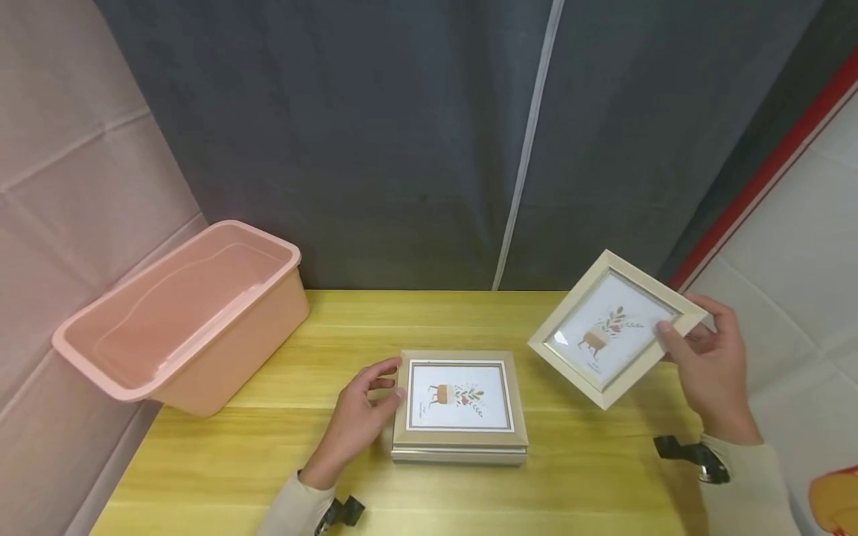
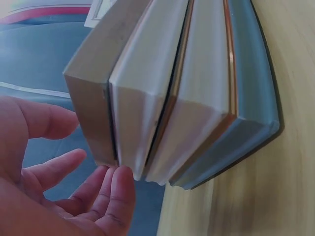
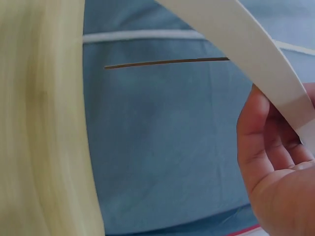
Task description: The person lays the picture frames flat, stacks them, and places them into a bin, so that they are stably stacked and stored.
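Observation:
A stack of several picture frames point(image 1: 520, 394) lies on the table, the top one showing a print of a plant in a legged pot. My left hand point(image 1: 358, 413) is at the stack's left side, fingers loosely bent, fingertips right at the edge of the upper frames. The left wrist view shows the stack's layered sides point(image 2: 147, 118) beside those fingers point(image 2: 123, 191). Raised to the right, another picture frame point(image 1: 576, 305) with a similar print is tilted. My right hand point(image 1: 713, 365) grips its right corner, thumb on the front, other fingers behind.
A pink plastic bin point(image 1: 231, 342) stands at the left of the wooden table point(image 1: 281, 454). Behind the table's far edge hangs a dark grey curtain point(image 1: 375, 149). Pale cloth walls point(image 1: 804, 283) flank both sides, with a red strip point(image 1: 771, 186) at the right.

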A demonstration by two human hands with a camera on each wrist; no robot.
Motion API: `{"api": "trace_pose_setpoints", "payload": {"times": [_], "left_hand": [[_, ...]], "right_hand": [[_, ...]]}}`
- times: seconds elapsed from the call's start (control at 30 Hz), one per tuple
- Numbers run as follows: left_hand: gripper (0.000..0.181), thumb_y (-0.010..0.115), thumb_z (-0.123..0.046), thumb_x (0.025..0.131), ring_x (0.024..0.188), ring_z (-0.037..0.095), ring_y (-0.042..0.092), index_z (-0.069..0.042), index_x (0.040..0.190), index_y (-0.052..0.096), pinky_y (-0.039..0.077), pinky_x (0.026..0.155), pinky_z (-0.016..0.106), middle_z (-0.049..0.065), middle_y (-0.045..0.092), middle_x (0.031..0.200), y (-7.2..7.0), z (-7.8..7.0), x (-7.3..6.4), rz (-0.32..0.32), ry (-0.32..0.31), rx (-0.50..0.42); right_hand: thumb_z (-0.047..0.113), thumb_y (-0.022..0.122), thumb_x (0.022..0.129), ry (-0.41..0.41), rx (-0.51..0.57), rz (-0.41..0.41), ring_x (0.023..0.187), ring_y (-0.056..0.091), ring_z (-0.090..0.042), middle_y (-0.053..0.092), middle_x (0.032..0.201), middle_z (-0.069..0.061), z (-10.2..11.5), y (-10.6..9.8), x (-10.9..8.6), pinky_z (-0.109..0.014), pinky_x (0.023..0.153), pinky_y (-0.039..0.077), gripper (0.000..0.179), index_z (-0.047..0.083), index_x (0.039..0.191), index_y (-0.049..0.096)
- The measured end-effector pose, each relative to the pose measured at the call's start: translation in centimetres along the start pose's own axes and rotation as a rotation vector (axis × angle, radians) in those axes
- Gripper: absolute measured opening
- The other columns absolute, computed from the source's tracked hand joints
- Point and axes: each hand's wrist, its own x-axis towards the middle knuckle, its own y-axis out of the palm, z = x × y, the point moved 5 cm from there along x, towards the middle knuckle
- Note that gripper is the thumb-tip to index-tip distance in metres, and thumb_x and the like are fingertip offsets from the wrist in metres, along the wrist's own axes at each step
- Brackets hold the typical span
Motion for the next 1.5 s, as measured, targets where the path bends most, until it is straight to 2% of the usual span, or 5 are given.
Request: {"api": "trace_pose_setpoints", "payload": {"times": [0.4,0.8,1.0,1.13,1.5], "left_hand": [[0.044,0.076,-0.014,0.098,0.118,0.021,0.064,-0.022,0.140,0.067,0.057,0.087,0.027,-0.003,0.067,0.141,-0.3,-2.1,-0.3,-0.040,0.069,0.006],[0.042,0.070,-0.017,0.102,0.122,0.024,0.063,-0.019,0.144,0.063,0.057,0.096,0.029,0.006,0.065,0.144,1.2,-4.7,0.0,0.088,0.150,-0.043],[0.043,0.070,-0.018,0.103,0.125,0.026,0.062,-0.022,0.145,0.062,0.057,0.095,0.029,0.008,0.064,0.146,2.3,-5.7,0.5,0.157,0.184,-0.074],[0.043,0.069,-0.019,0.104,0.124,0.022,0.063,-0.019,0.146,0.061,0.058,0.094,0.028,0.002,0.064,0.145,2.9,-6.3,0.8,0.176,0.208,-0.078],[0.047,0.061,-0.017,0.106,0.136,0.035,0.058,-0.009,0.152,0.054,0.056,0.106,0.038,0.010,0.058,0.153,4.7,-8.4,0.9,0.287,0.392,-0.151]], "right_hand": [[-0.018,0.061,0.096,-0.065,0.082,0.136,0.085,0.079,-0.011,0.079,0.109,-0.003,1.4,4.1,-2.0,-0.024,0.062,0.063,0.056,0.000,0.147,0.048],[-0.027,0.052,0.094,-0.167,0.138,0.320,0.091,0.078,-0.015,0.078,0.115,-0.008,2.2,7.9,-4.0,-0.027,0.066,0.065,0.057,-0.004,0.146,0.046],[-0.027,0.053,0.093,-0.188,0.109,0.304,0.088,0.078,-0.015,0.079,0.111,-0.008,2.7,8.3,-4.5,-0.024,0.063,0.063,0.058,-0.006,0.146,0.046],[-0.028,0.052,0.092,-0.188,0.118,0.309,0.089,0.078,-0.014,0.079,0.112,-0.007,3.4,8.5,-4.9,-0.025,0.064,0.064,0.059,-0.004,0.146,0.047],[-0.025,0.049,0.095,-0.140,0.073,0.428,0.097,0.077,-0.010,0.077,0.117,0.004,3.6,11.1,-6.1,-0.031,0.067,0.065,0.056,-0.003,0.147,0.043]]}}
